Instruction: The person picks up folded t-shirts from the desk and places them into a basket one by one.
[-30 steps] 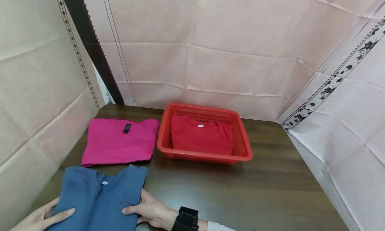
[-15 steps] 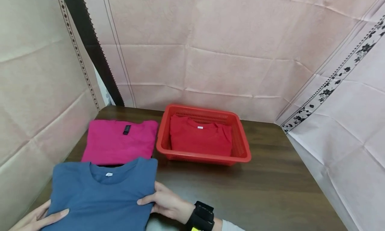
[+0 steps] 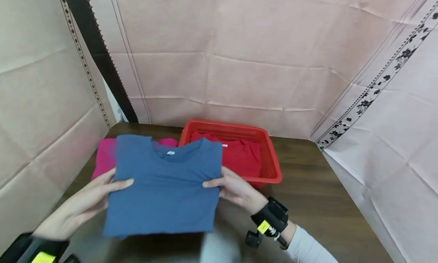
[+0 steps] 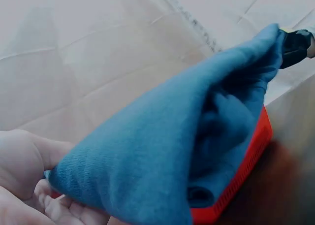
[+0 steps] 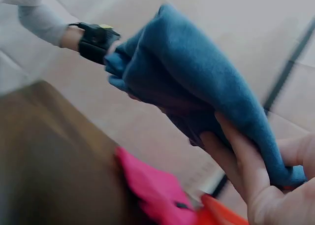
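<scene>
A folded blue T-shirt (image 3: 164, 194) is held up over the table between both hands, its collar and white label facing up. My left hand (image 3: 89, 200) grips its left edge, thumb on top and fingers underneath. On the opposite edge my right hand (image 3: 237, 188) pinches it the same way; in the right wrist view the fingers (image 5: 241, 156) reach under the cloth. In the left wrist view the shirt (image 4: 142, 151) sags into an open fold. Behind it, a folded pink T-shirt (image 3: 104, 156) is mostly hidden. The blue shirt overlaps the red basket's left side in the head view.
The red plastic basket (image 3: 275, 166) stands at the back of the brown wooden table (image 3: 318, 202), with a folded red T-shirt (image 3: 244, 156) inside. Pale cloth sheets (image 3: 256, 61) hang behind the table and at both sides. Black straps with small devices (image 3: 270, 217) sit on the wrists.
Both hands have raised the blue T-shirt and carried it forward and to the right. It now covers most of the pink T-shirt and part of the basket in the head view.
</scene>
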{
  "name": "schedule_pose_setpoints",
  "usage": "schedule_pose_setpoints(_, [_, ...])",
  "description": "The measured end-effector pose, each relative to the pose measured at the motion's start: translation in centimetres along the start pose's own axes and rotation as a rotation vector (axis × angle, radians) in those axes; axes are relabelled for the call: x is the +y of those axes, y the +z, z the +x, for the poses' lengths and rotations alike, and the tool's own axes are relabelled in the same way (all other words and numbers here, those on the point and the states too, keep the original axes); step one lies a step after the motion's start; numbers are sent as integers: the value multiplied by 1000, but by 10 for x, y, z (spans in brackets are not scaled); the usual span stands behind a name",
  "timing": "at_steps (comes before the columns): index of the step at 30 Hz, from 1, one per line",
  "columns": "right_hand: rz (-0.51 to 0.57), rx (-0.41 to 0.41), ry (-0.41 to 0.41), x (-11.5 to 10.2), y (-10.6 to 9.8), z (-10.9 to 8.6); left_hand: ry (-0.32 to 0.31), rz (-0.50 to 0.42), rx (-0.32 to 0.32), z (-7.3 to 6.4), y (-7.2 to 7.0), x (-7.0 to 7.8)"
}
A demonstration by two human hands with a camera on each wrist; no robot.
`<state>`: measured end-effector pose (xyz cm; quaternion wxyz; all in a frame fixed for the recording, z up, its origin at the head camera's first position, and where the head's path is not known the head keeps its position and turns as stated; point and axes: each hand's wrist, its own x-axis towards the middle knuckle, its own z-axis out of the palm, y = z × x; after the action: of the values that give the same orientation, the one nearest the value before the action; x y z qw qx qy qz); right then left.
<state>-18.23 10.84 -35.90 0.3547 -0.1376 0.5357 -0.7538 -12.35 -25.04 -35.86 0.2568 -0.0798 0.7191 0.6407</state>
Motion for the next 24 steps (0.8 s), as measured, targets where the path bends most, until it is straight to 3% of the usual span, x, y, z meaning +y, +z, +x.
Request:
schedule_pose_setpoints(3, [-26, 56, -11, -22, -26, -3, 125, -80, -76, 29, 18, 27])
schedule_pose_setpoints(6, [-60, 109, 2, -42, -53, -7, 263, -152, -205, 63, 35, 50])
schedule_pose_setpoints(12, [-108, 223, 19, -64, -103, -12, 215, -207, -239, 121, 65, 83])
schedule_pose_setpoints(16, [-132, 320, 42, -69, -132, -9, 195, -278, -254, 164, 87, 92])
schedule_pose_setpoints(18, [-155, 378, 40, -69, -145, -4, 185, -288, -227, 183, 99, 93])
schedule_pose_setpoints(21, [-218, 499, 38, -64, -160, 3, 167, -247, -186, 206, 114, 91])
schedule_pose_setpoints(24, [-326, 614, 42, -55, -169, 9, 150, -117, -141, 219, 122, 89])
